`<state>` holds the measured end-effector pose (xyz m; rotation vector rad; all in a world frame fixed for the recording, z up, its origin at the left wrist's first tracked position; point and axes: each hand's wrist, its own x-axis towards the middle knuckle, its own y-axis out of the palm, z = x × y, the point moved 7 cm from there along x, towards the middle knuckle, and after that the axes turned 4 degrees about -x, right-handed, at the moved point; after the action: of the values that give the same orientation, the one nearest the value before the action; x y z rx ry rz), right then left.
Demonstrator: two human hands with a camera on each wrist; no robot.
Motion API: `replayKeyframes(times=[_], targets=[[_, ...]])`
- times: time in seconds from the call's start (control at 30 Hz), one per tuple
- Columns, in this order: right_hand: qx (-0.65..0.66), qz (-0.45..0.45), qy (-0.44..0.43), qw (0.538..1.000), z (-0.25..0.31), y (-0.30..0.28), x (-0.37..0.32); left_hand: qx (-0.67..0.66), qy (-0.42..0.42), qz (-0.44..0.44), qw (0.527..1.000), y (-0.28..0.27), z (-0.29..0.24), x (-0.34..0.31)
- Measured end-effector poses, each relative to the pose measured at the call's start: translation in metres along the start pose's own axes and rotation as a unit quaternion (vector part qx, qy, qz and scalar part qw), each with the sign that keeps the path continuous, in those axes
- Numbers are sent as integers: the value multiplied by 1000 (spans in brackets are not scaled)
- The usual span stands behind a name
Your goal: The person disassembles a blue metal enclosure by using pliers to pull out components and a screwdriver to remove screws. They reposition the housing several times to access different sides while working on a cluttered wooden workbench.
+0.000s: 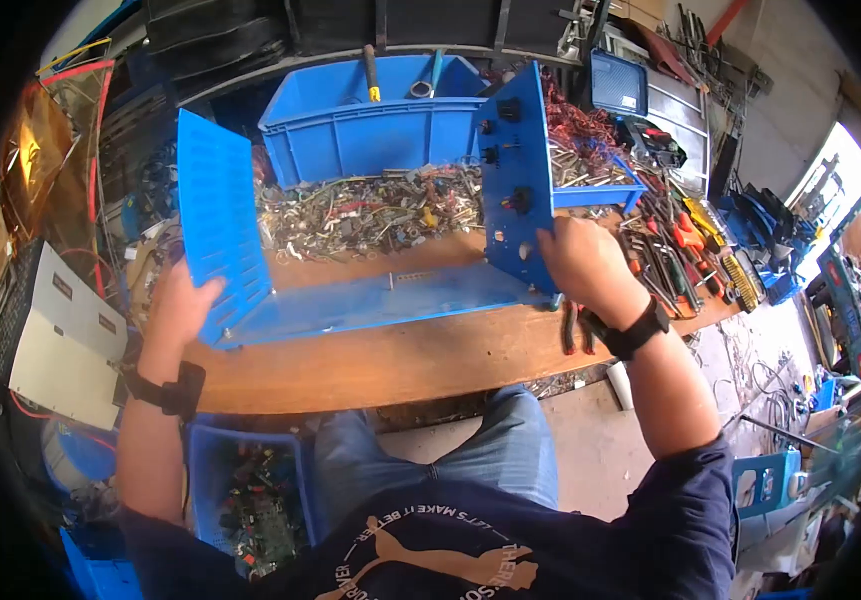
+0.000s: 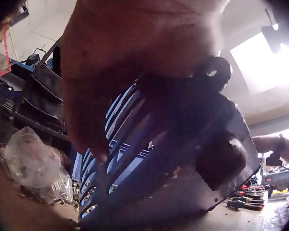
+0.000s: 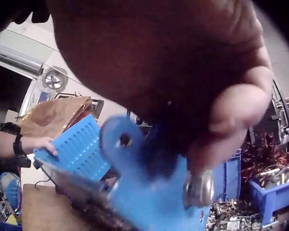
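A U-shaped blue metal casing [image 1: 390,300] stands on the wooden workbench [image 1: 430,360], its two side panels upright. My left hand [image 1: 182,302] grips the near edge of the slotted left panel [image 1: 218,205]. Dark in the left wrist view, that slotted panel [image 2: 159,144] has fingers wrapped over it. My right hand [image 1: 595,268] holds the near edge of the right panel [image 1: 518,190], which carries several black fittings. Seen from the right wrist, a rounded tab with a hole [image 3: 120,139] and a silver metal fitting [image 3: 199,188] lie just below the fingers.
Behind the casing are a heap of small scrap parts [image 1: 380,215] and a large blue bin [image 1: 370,135]. Pliers and screwdrivers [image 1: 675,245] crowd the bench's right side. A blue crate of circuit boards [image 1: 250,500] sits below, by my left leg.
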<state>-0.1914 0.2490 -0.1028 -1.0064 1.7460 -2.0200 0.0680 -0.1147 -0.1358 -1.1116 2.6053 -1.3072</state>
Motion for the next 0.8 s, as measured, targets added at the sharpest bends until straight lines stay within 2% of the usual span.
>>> replayKeyframes(times=[0.13, 0.2, 0.33, 0.43, 0.53, 0.6, 0.63, 0.73, 0.8], targets=[[6, 20, -7, 1000, -2, 0, 7, -77, 22, 52, 995, -1, 1, 7], [22, 14, -12, 1000, -8, 1, 11, -73, 34, 77, 994, -2, -2, 7], [46, 15, -2, 999, -23, 5, 12, -101, 45, 121, 986, -1, -28, 2], [49, 35, 10, 998, -39, 1, 17, -72, 8, 112, 991, -8, -69, -9], [50, 32, 5, 998, -56, 5, 35, -27, -54, 145, 988, -12, -77, -6], [59, 28, -32, 997, -54, 2, 45, -34, -80, 143, 986, -13, -88, -11], [21, 13, -87, 996, -48, 1, 52, -39, -95, 141, 985, -12, -90, -15], [-39, 27, -182, 982, -29, -3, 69, -138, -67, 138, 978, -3, -70, -22], [-24, 43, -157, 986, -27, 2, 88, -183, -88, 137, 970, 1, -70, -34]])
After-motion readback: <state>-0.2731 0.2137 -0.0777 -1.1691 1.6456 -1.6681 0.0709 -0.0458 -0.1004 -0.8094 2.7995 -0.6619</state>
